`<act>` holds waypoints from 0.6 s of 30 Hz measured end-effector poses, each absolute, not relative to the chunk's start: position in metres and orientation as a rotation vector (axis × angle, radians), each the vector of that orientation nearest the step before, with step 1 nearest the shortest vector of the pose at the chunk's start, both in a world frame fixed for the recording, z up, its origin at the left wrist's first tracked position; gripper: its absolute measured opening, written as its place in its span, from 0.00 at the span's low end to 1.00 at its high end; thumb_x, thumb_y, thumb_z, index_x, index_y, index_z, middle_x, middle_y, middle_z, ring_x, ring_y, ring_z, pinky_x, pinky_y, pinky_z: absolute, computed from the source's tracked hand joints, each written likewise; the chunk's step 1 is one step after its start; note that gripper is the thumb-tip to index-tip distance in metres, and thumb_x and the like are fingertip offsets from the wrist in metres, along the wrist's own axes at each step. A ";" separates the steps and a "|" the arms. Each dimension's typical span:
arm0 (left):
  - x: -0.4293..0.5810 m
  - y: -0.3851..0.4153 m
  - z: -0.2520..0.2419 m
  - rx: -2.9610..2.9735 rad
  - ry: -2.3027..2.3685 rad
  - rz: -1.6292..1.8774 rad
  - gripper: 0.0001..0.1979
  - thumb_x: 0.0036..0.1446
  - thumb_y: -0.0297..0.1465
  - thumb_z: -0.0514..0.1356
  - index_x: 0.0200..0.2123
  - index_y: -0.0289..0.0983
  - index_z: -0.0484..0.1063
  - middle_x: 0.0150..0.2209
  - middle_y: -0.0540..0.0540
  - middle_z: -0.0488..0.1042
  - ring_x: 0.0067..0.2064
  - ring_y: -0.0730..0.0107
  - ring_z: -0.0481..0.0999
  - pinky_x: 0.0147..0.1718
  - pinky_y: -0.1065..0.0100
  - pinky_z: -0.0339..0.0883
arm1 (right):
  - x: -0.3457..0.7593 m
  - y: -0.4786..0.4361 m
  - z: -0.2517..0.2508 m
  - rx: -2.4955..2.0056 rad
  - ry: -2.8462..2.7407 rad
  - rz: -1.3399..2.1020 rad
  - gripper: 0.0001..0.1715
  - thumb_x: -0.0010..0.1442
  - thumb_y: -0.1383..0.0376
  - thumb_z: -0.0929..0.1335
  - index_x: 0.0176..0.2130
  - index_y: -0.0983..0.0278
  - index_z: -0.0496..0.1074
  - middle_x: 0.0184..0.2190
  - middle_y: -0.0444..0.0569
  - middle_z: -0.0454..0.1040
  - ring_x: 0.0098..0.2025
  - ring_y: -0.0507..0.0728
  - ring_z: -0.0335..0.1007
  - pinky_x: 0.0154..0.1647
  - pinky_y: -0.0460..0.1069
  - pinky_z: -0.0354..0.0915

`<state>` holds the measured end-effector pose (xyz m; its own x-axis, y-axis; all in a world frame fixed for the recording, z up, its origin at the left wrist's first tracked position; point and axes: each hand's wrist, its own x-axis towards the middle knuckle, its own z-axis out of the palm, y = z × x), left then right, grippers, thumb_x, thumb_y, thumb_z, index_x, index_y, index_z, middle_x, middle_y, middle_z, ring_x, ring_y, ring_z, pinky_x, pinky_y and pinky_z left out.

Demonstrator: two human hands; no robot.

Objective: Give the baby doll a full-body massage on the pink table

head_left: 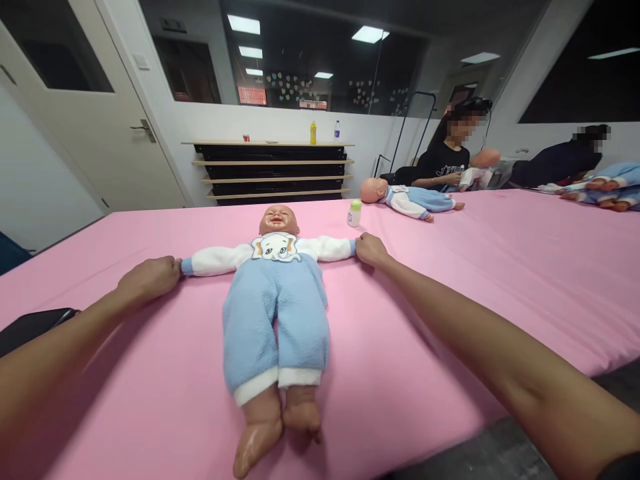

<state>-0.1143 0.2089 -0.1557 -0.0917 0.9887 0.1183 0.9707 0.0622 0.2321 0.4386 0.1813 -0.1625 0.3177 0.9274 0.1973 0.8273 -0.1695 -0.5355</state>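
A baby doll [277, 300] in a white and blue outfit with an elephant face on the chest lies on its back, feet toward me. Its arms are stretched straight out to both sides. My left hand [153, 277] is closed round the doll's hand at the blue cuff on the left. On the other side, my right hand [371, 249] grips the doll's other hand at its cuff. The doll's hands are hidden inside my fingers. Just beyond my right hand stands a small white bottle [354, 215] with a green cap.
A pink-covered table [425, 373] bears everything. Another doll [415, 199] lies at its far edge, and more dolls [607, 187] at the right. Two people sit beyond; one person [453, 157] holds a doll. A black object [35, 327] lies by my left forearm.
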 end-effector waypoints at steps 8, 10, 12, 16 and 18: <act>-0.001 0.049 -0.098 2.670 1.674 0.538 0.23 0.61 0.46 0.44 0.53 0.47 0.68 0.51 0.45 0.71 0.50 0.60 0.70 0.51 0.57 0.65 | 0.355 0.042 -0.105 -1.532 -1.957 0.035 0.14 0.65 0.61 0.60 0.43 0.63 0.71 0.45 0.52 0.72 0.46 0.57 0.66 0.51 0.50 0.60; 0.025 0.005 -0.097 2.791 1.314 0.412 0.22 0.60 0.47 0.47 0.54 0.52 0.69 0.57 0.50 0.67 0.60 0.61 0.64 0.62 0.59 0.58 | 0.325 -0.002 -0.102 -1.264 -2.207 0.029 0.13 0.65 0.62 0.61 0.39 0.62 0.72 0.40 0.51 0.73 0.44 0.58 0.66 0.52 0.53 0.60; 0.044 -0.027 -0.098 2.842 1.089 0.269 0.24 0.61 0.45 0.47 0.59 0.53 0.64 0.62 0.54 0.62 0.66 0.63 0.56 0.69 0.58 0.48 | 0.302 -0.036 -0.103 -0.997 -2.424 0.053 0.12 0.65 0.63 0.60 0.40 0.62 0.72 0.40 0.51 0.74 0.46 0.58 0.66 0.55 0.55 0.58; 0.064 -0.053 -0.104 2.835 0.908 0.135 0.25 0.64 0.42 0.45 0.62 0.48 0.59 0.63 0.50 0.62 0.67 0.61 0.54 0.68 0.50 0.41 | 0.285 -0.063 -0.110 -0.828 -2.612 0.151 0.14 0.63 0.61 0.62 0.46 0.63 0.69 0.46 0.52 0.73 0.56 0.61 0.60 0.63 0.64 0.47; 0.070 -0.055 -0.106 2.800 0.920 0.193 0.22 0.63 0.42 0.46 0.58 0.46 0.64 0.59 0.49 0.66 0.66 0.61 0.55 0.68 0.50 0.39 | 0.287 -0.065 -0.113 -0.912 -2.603 0.215 0.15 0.62 0.62 0.62 0.47 0.64 0.68 0.47 0.53 0.72 0.55 0.61 0.62 0.64 0.66 0.44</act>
<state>0.0702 -0.0554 -0.1056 0.7991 0.5977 0.0646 0.5732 -0.7899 0.2180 0.2868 -0.0646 -0.1131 -0.7207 0.6273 0.2950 0.5703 0.7785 -0.2621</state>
